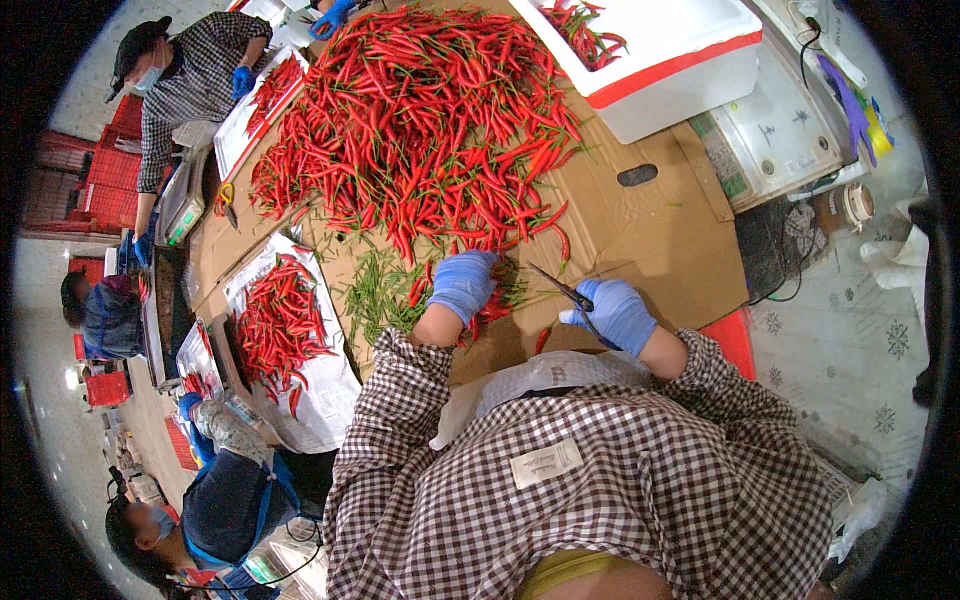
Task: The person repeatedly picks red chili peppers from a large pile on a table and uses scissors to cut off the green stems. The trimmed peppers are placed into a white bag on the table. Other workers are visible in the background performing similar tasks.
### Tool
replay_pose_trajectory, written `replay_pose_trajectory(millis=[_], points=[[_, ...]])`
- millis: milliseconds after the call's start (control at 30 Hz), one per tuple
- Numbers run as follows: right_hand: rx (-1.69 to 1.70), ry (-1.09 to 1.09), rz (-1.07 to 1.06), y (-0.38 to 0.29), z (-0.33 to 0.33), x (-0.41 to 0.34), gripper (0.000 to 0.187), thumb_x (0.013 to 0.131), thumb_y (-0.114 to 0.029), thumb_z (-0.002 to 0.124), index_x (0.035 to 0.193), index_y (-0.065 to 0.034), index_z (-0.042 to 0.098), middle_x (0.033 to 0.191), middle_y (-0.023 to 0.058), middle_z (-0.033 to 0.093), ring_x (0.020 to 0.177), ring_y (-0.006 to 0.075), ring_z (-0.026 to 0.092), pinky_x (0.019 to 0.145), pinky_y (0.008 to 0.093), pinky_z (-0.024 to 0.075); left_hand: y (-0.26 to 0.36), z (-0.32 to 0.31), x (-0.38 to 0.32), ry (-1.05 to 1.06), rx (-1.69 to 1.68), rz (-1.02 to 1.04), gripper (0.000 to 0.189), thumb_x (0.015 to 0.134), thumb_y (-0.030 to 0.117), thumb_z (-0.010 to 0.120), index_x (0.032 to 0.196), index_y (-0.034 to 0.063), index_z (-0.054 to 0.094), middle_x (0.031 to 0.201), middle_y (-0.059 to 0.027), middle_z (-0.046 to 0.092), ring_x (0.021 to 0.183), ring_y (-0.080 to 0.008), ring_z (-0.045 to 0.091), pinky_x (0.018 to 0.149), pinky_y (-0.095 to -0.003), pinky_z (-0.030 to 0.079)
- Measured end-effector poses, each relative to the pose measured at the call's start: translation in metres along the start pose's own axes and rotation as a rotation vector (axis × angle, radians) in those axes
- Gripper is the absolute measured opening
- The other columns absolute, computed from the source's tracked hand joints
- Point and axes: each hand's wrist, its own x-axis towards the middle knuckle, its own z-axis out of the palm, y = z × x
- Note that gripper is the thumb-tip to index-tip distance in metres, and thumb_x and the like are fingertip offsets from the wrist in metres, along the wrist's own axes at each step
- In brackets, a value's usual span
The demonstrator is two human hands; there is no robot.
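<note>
My left hand point(463, 283), in a blue glove, is bent over a few red chili peppers point(493, 306) at the near side of the table. Its fingertips are hidden, so I cannot tell whether it grips them. My right hand point(616, 313), also gloved in blue, holds dark scissors point(559, 283) whose blades point toward the left hand. Cut green stems point(379, 296) lie scattered left of my left hand. Beyond both hands rises a large pile of red chili peppers point(420, 120) with green stems. A single chili point(543, 340) lies between my wrists.
Flattened cardboard point(660, 232) covers the table. A white foam box point(675, 82) with chilies stands at the back right. At left, more chilies point(281, 322) rest on newspaper point(341, 390). Orange-handled scissors point(226, 199) lie near a scale point(184, 202). Co-workers point(199, 82) are on the left.
</note>
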Motion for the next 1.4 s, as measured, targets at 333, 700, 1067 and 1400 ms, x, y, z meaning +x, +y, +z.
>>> replay_pose_trajectory(millis=[333, 700, 1067, 1400], points=[[0.01, -0.082, 0.023, -0.019, -0.006, -0.003, 0.051, 0.078, -0.057, 0.068, 0.087, -0.0071, 0.062, 0.075, 0.0198, 0.063, 0.072, 0.0392, 0.062, 0.064, 0.0493, 0.0467, 0.004, -0.017, -0.041, 0.114, -0.62, -0.26, 0.056, 0.074, 0.032, 0.079, 0.114, -0.004, 0.063, 0.1, -0.0243, 0.068, 0.094, -0.0302, 0.067, 0.085, -0.0375, 0.051], [-0.017, -0.145, -0.018, -0.038, -0.013, 0.002, 0.05, 0.079, -0.056, 0.068, 0.09, -0.0073, 0.062, 0.077, 0.0192, 0.064, 0.074, 0.0397, 0.062, 0.064, 0.0494, 0.0468, 0.025, -0.039, -0.076, 0.117, -0.826, -0.295, 0.038, 0.074, 0.028, 0.077, 0.093, -0.0032, 0.067, 0.068, -0.0183, 0.064, 0.064, -0.0253, 0.065, 0.065, -0.038, 0.051], [-0.177, -0.033, 0.063, -0.008, -0.004, 0.019, 0.038, 0.077, -0.038, 0.076, 0.089, -0.0047, 0.064, 0.071, 0.0174, 0.063, 0.065, 0.0364, 0.061, 0.062, 0.0451, 0.048, 0.021, -0.022, -0.095, 0.251, -1.86, -0.265, 0.033, 0.084, 0.022, 0.072, 0.106, 0.0003, 0.062, 0.087, -0.0097, 0.068, 0.074, -0.0178, 0.063, 0.069, -0.0296, 0.051], [0.588, 0.022, -0.233, -0.099, 0.003, 0.009, 0.032, 0.082, -0.033, 0.074, 0.086, -0.0017, 0.069, 0.072, 0.0141, 0.066, 0.061, 0.0218, 0.063, 0.059, 0.0354, 0.0489, 0.051, -0.016, -0.103, 0.511, -1.995, -0.061, 0.031, 0.089, 0.029, 0.068, 0.108, 0.0051, 0.059, 0.096, -0.0047, 0.064, 0.082, -0.0139, 0.06, 0.073, -0.0283, 0.05]])
